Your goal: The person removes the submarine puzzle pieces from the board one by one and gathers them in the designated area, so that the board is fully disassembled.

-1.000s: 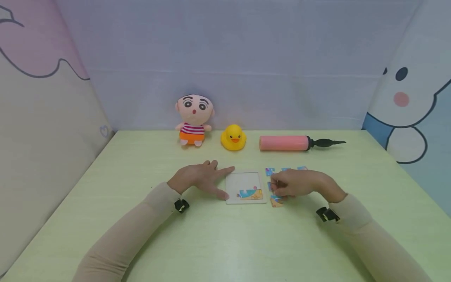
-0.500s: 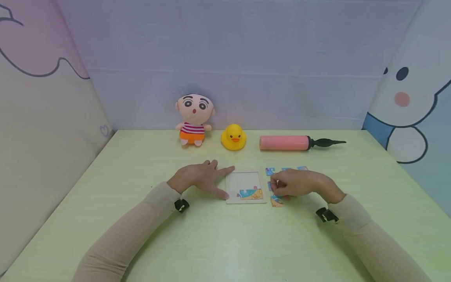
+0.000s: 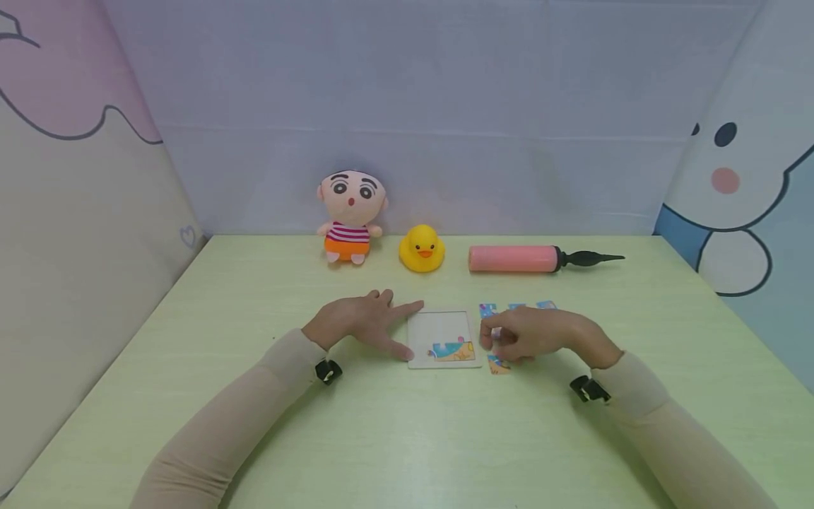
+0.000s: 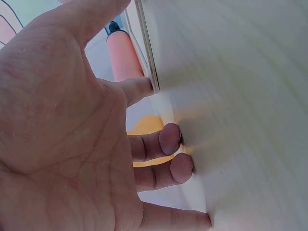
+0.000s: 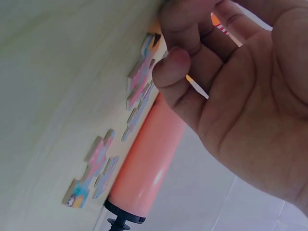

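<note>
My left hand (image 3: pixel 365 322) is spread at the left side of a white puzzle tray (image 3: pixel 422 325), its thumb and index finger touching the tray's edge. In the left wrist view the fingers (image 4: pixel 171 139) are apart and the palm shows. Joined puzzle pieces (image 3: pixel 453 351) with a beach picture lie in the tray's lower right. My right hand (image 3: pixel 528 332) is bent over loose puzzle pieces right of the tray, index finger and thumb apart above a piece. Its fingertips are hidden in the right wrist view, so a grip cannot be confirmed. One sand-coloured piece (image 3: pixel 499 365) lies just below the thumb.
Loose pieces (image 3: pixel 545 305) show beyond the right hand; several more (image 5: pixel 98 161) lie near it in the right wrist view. Along the table's back stand a plush doll (image 3: pixel 350 212) and a yellow rubber duck (image 3: pixel 422 249), with a pink hand pump (image 3: pixel 514 259) lying alongside.
My right index finger has shifted slightly left over the loose pieces, and the gap between it and the thumb has widened. My left hand and the tray look unmoved.
</note>
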`<action>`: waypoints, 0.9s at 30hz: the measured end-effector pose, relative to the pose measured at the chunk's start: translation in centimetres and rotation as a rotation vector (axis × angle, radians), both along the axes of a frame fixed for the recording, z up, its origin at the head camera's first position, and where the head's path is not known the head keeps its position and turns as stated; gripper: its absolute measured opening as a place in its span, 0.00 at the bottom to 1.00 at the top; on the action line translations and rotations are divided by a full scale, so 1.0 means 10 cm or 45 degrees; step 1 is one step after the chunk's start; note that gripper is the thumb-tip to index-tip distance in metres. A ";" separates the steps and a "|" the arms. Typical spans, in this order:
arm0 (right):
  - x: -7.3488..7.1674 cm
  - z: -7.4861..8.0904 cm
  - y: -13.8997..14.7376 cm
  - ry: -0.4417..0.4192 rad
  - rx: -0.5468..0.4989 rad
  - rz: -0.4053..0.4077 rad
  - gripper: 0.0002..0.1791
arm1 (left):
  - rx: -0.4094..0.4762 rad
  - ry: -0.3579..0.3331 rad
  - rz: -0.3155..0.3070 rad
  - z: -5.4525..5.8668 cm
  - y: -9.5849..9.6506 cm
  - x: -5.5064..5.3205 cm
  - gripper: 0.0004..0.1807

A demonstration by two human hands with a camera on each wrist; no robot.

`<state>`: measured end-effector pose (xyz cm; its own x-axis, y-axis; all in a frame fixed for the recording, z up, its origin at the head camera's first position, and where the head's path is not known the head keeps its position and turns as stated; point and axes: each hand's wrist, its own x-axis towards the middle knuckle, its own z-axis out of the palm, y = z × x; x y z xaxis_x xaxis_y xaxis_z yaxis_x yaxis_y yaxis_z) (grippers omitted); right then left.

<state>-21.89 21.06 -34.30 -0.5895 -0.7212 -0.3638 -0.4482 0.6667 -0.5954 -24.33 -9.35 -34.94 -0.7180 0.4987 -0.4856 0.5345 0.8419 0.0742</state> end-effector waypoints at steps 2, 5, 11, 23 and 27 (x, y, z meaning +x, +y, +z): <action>0.00 0.00 0.00 0.002 -0.014 0.013 0.06 | -0.001 0.001 0.001 0.00 0.00 0.00 0.53; 0.01 0.00 0.00 0.013 -0.007 0.013 0.06 | 0.001 0.003 0.000 -0.01 0.00 -0.01 0.53; 0.01 0.01 0.00 0.009 0.018 -0.010 0.03 | 0.015 -0.001 -0.002 -0.01 0.00 0.00 0.53; 0.01 -0.01 -0.02 0.057 -0.011 0.043 0.06 | 0.009 0.007 -0.003 -0.01 0.02 -0.01 0.53; 0.01 -0.04 -0.07 0.109 -0.010 0.054 0.06 | 0.008 -0.003 0.012 -0.03 0.01 -0.01 0.53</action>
<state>-21.78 20.36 -34.71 -0.5873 -0.7486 -0.3077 -0.5254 0.6418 -0.5586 -24.48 -9.25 -35.21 -0.7215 0.4950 -0.4841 0.5264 0.8464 0.0809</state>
